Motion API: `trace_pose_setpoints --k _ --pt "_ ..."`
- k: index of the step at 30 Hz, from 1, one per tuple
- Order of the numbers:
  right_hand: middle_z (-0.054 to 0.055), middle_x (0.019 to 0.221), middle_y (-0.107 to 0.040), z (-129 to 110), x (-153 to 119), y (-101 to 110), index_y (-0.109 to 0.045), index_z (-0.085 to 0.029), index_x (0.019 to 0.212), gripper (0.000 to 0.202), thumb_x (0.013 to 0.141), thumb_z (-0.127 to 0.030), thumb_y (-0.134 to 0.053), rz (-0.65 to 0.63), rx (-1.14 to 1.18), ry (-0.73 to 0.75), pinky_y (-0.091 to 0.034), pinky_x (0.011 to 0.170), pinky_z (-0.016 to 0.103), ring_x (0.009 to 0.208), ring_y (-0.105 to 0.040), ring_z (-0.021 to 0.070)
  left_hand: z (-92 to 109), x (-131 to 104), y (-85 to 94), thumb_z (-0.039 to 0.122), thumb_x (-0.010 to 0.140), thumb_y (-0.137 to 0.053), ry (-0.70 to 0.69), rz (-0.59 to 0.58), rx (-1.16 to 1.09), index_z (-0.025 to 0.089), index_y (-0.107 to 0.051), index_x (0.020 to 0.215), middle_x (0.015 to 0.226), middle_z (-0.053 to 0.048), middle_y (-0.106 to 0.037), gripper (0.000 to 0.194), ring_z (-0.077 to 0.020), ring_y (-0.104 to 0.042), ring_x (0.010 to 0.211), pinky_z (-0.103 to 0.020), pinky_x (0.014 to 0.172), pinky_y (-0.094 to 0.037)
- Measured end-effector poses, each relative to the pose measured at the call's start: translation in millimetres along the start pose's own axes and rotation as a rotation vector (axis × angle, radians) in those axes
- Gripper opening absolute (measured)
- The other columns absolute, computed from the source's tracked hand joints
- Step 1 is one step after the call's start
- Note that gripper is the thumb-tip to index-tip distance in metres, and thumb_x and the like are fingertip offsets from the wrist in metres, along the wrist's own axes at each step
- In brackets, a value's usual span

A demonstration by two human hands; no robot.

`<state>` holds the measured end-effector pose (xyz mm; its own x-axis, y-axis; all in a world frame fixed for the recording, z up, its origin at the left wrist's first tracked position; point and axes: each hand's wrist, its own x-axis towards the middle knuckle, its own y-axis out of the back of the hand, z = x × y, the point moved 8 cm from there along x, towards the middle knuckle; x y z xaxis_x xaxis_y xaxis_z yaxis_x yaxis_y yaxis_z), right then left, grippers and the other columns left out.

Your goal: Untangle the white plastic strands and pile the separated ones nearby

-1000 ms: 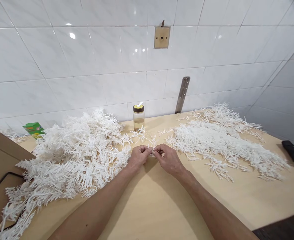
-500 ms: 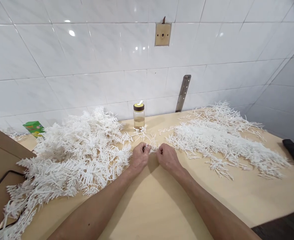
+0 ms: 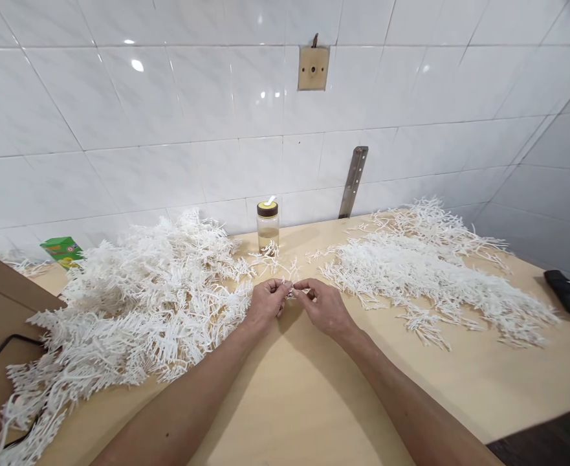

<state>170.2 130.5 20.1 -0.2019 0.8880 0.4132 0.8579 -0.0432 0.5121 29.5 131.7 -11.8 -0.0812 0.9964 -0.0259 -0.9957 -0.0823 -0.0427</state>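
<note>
In front of the bottle (image 3: 268, 226), the left hand (image 3: 264, 304) and right hand (image 3: 327, 308) pinched a tiny white piece (image 3: 290, 290) between them — which way it pointed was unclear.

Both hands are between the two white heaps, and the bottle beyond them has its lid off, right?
No, the head view shows the lid on the bottle. The rest holds: the left hand and right hand are between the left heap and right heap, with the bottle beyond.
</note>
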Motion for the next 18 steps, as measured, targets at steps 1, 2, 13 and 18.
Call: trace_pose_setpoints --k 1,2,13,18 --pt "0.004 0.083 -0.073 0.9 -0.2 -1.0 -0.069 -0.021 0.087 0.017 0.086 -0.034 -0.057 -0.005 -0.009 -0.002 -0.047 0.062 0.029 0.062 -0.061 0.0156 0.5 -0.2 -0.1 0.05 0.072 -0.072 -0.001 0.0 0.003 0.016 -0.058 0.07 0.044 0.007 -0.044 0.036 -0.0051 -0.033 0.035 -0.02 0.038 -0.023" --pt "0.003 0.081 -0.072 1.8 -0.3 -1.8 -0.068 -0.021 0.084 0.016 0.085 -0.033 -0.058 -0.009 -0.017 -0.002 -0.047 0.061 0.028 0.061 -0.06 0.0153 0.6 -0.3 0.0 0.049 0.072 -0.072 0.001 0.002 0.007 0.017 -0.058 0.069 0.044 0.007 -0.044 0.036 -0.0051 -0.034 0.034 -0.02 0.038 -0.022" --pt "0.003 0.083 -0.069 2.1 -0.5 -4.7 -0.066 -0.02 0.08 0.007 0.083 -0.022 -0.059 0.008 -0.042 0.022 -0.047 0.067 0.028 0.068 -0.06 0.0149 -2.7 0.8 -1.7 0.046 0.073 -0.071 0.007 -0.026 0.034 0.017 -0.058 0.07 0.045 0.007 -0.047 0.032 -0.0052 -0.036 0.034 -0.019 0.037 -0.023" --pt "0.005 0.083 -0.062 -1.8 -2.2 -12.2 -0.059 -0.019 0.08 0.013 0.089 -0.021 -0.051 -0.036 -0.109 0.123 -0.045 0.072 0.031 0.076 -0.058 0.0181 -2.9 2.3 -2.5 0.045 0.075 -0.068 -0.009 -0.035 0.047 0.018 -0.057 0.07 0.046 0.006 -0.047 0.03 -0.0063 -0.037 0.036 -0.02 0.038 -0.025"
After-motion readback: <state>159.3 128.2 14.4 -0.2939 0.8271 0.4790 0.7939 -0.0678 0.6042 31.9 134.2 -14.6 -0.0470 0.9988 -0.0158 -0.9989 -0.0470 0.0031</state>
